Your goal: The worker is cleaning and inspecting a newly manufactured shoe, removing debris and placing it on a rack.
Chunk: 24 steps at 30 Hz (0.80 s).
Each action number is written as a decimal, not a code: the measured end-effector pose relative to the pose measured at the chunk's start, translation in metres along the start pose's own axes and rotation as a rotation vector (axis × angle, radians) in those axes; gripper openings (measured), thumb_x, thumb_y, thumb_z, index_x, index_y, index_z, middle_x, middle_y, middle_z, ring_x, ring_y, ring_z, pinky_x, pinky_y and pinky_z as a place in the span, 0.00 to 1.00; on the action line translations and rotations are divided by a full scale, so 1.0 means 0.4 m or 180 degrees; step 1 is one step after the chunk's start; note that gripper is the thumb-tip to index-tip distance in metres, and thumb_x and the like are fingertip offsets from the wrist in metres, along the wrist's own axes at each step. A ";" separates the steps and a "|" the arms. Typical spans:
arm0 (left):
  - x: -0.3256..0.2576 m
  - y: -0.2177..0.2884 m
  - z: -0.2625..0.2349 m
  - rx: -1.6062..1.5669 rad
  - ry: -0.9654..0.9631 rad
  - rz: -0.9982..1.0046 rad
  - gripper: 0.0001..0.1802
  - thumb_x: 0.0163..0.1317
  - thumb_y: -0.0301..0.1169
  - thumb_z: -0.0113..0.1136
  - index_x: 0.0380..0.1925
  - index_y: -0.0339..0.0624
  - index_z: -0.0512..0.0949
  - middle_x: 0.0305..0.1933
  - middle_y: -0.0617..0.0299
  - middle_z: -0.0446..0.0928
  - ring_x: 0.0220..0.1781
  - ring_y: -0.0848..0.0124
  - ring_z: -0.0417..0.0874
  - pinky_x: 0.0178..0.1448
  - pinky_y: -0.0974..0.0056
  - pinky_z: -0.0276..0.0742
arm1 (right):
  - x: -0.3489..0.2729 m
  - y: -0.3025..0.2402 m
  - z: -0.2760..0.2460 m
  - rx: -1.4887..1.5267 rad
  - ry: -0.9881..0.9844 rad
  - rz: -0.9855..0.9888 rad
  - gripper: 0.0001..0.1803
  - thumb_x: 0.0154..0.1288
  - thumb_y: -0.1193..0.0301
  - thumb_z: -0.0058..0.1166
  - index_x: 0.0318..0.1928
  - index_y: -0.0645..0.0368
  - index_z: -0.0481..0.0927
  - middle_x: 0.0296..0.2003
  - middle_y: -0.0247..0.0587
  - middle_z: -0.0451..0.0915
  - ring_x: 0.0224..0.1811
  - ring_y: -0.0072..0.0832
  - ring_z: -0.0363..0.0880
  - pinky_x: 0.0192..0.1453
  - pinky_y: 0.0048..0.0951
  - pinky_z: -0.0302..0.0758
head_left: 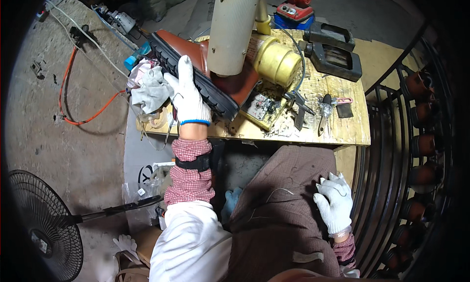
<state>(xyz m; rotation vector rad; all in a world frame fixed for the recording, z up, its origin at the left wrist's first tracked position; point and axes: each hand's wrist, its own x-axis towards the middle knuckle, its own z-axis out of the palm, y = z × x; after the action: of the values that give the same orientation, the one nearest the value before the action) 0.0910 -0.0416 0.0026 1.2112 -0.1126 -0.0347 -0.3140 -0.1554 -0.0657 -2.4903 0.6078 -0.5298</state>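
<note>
A brown leather boot (pixel 183 48) with a thick black lugged sole (pixel 223 99) lies tilted on its side on the wooden worktable, sole toward me. My left hand (pixel 190 98), in a white knit glove with a blue cuff, holds the sole near its middle. One digit reaches over the sole's edge and another lies along the tread. Part of the boot is hidden behind a ribbed cream tube (pixel 234 29). My right hand (pixel 335 203), also gloved in white, rests on my brown apron at the right thigh, empty, its fingers loosely bent and apart.
A yellow motor housing (pixel 279 61) stands behind the boot. Pliers (pixel 301 104), a clear-handled tool (pixel 324 115) and two black trays (pixel 335 61) lie to its right. Crumpled cloth (pixel 149 91) is left of the boot. A fan (pixel 41 228) stands lower left; a rack (pixel 391 135) holds several boots.
</note>
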 end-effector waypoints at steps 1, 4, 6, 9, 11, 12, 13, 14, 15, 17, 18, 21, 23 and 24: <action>0.007 0.002 0.001 -0.0072 -0.0027 -0.0010 0.54 0.71 0.50 0.64 0.83 0.41 0.41 0.78 0.50 0.62 0.69 0.58 0.76 0.64 0.53 0.80 | 0.000 -0.003 0.000 0.0010 0.0009 -0.0093 0.15 0.53 0.67 0.72 0.42 0.54 0.86 0.45 0.40 0.85 0.58 0.48 0.81 0.75 0.55 0.68; 0.042 -0.041 -0.056 -0.0363 -0.0397 -0.0094 0.51 0.72 0.48 0.64 0.83 0.44 0.44 0.76 0.50 0.64 0.68 0.58 0.76 0.64 0.53 0.80 | 0.040 -0.024 0.003 -0.0071 -0.0003 -0.0351 0.16 0.54 0.66 0.72 0.44 0.54 0.86 0.46 0.39 0.85 0.59 0.48 0.81 0.75 0.55 0.68; -0.017 -0.035 -0.027 -0.0437 -0.0167 -0.0250 0.41 0.72 0.47 0.64 0.77 0.46 0.56 0.69 0.54 0.70 0.64 0.61 0.79 0.63 0.55 0.81 | 0.104 -0.045 0.005 -0.0219 0.0136 -0.0763 0.18 0.56 0.66 0.70 0.48 0.54 0.87 0.49 0.38 0.83 0.61 0.47 0.80 0.75 0.53 0.68; -0.094 -0.031 -0.061 -0.0342 0.0365 -0.0489 0.46 0.72 0.46 0.65 0.81 0.44 0.52 0.72 0.54 0.69 0.66 0.61 0.76 0.67 0.54 0.77 | 0.232 -0.110 0.018 -0.0174 0.0289 -0.1490 0.27 0.55 0.70 0.68 0.58 0.57 0.85 0.55 0.42 0.82 0.61 0.47 0.79 0.75 0.54 0.68; -0.125 -0.038 -0.113 -0.0505 0.0126 -0.0395 0.48 0.72 0.45 0.64 0.82 0.43 0.48 0.75 0.52 0.67 0.68 0.59 0.75 0.71 0.55 0.74 | 0.336 -0.196 0.026 -0.0128 0.0342 -0.2137 0.31 0.53 0.70 0.67 0.60 0.58 0.82 0.55 0.44 0.81 0.58 0.48 0.80 0.71 0.54 0.71; -0.132 -0.064 -0.156 -0.0491 0.0149 -0.0407 0.48 0.72 0.45 0.64 0.82 0.43 0.48 0.75 0.52 0.67 0.68 0.59 0.75 0.71 0.55 0.74 | 0.373 -0.235 0.033 -0.0109 0.0322 -0.2285 0.33 0.53 0.70 0.67 0.63 0.57 0.81 0.59 0.46 0.81 0.62 0.49 0.79 0.72 0.53 0.71; -0.137 -0.104 -0.202 0.0365 -0.0292 0.0106 0.49 0.73 0.45 0.64 0.82 0.43 0.46 0.75 0.52 0.66 0.70 0.58 0.74 0.73 0.55 0.71 | 0.410 -0.259 0.059 -0.0334 0.0793 -0.2708 0.27 0.57 0.67 0.62 0.58 0.60 0.81 0.52 0.47 0.81 0.55 0.48 0.80 0.65 0.50 0.77; -0.144 -0.120 -0.242 0.1245 -0.0699 0.0623 0.49 0.73 0.45 0.63 0.82 0.43 0.45 0.76 0.51 0.65 0.71 0.58 0.72 0.75 0.55 0.69 | 0.437 -0.296 0.076 -0.0281 0.0694 -0.2753 0.27 0.58 0.69 0.60 0.60 0.59 0.80 0.53 0.45 0.81 0.55 0.47 0.80 0.64 0.48 0.77; -0.173 -0.109 -0.215 0.1058 -0.0679 0.0490 0.52 0.72 0.47 0.64 0.82 0.40 0.43 0.77 0.52 0.64 0.73 0.60 0.69 0.78 0.58 0.63 | 0.448 -0.322 0.080 -0.0299 0.0617 -0.2762 0.28 0.60 0.70 0.59 0.62 0.58 0.78 0.54 0.44 0.82 0.55 0.46 0.81 0.62 0.47 0.77; -0.254 0.000 -0.079 -0.0241 -0.0087 -0.0510 0.56 0.70 0.52 0.65 0.82 0.39 0.41 0.77 0.52 0.63 0.74 0.61 0.67 0.78 0.59 0.63 | 0.431 -0.320 0.127 -0.0404 0.0122 -0.2222 0.10 0.61 0.68 0.55 0.42 0.55 0.80 0.36 0.41 0.80 0.39 0.39 0.81 0.46 0.40 0.76; -0.247 -0.004 -0.100 0.0167 0.0078 -0.0326 0.59 0.69 0.56 0.65 0.82 0.37 0.38 0.77 0.52 0.62 0.72 0.63 0.68 0.74 0.60 0.67 | 0.392 -0.320 0.112 -0.0690 -0.0270 -0.2318 0.05 0.58 0.70 0.57 0.35 0.55 0.82 0.32 0.39 0.80 0.37 0.38 0.80 0.42 0.38 0.76; -0.222 0.038 -0.111 -0.0077 0.0191 -0.0447 0.59 0.68 0.57 0.65 0.83 0.43 0.39 0.75 0.54 0.65 0.68 0.61 0.74 0.71 0.56 0.72 | 0.272 -0.189 0.139 -0.1694 -0.3609 -0.1601 0.08 0.58 0.70 0.61 0.36 0.53 0.91 0.34 0.42 0.89 0.39 0.42 0.89 0.43 0.40 0.83; -0.169 0.009 -0.148 -0.0592 0.0135 -0.0341 0.41 0.69 0.59 0.63 0.74 0.50 0.66 0.72 0.57 0.71 0.69 0.59 0.77 0.73 0.49 0.74 | 0.169 -0.093 0.105 -0.1107 -0.3203 -0.1470 0.07 0.60 0.67 0.60 0.35 0.53 0.89 0.34 0.41 0.88 0.39 0.42 0.88 0.44 0.41 0.82; -0.163 0.004 -0.153 -0.0717 0.0158 -0.0460 0.41 0.69 0.59 0.62 0.74 0.50 0.66 0.73 0.57 0.71 0.70 0.58 0.75 0.74 0.48 0.72 | 0.138 -0.074 0.071 -0.0708 -0.2672 -0.1246 0.10 0.64 0.62 0.59 0.35 0.52 0.88 0.37 0.40 0.88 0.41 0.41 0.87 0.46 0.41 0.81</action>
<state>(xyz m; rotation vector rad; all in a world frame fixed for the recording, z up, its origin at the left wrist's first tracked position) 0.0325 0.0218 -0.0217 0.9926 0.0223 -0.1400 -0.2460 -0.1502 -0.0580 -2.7203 -0.1620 0.4868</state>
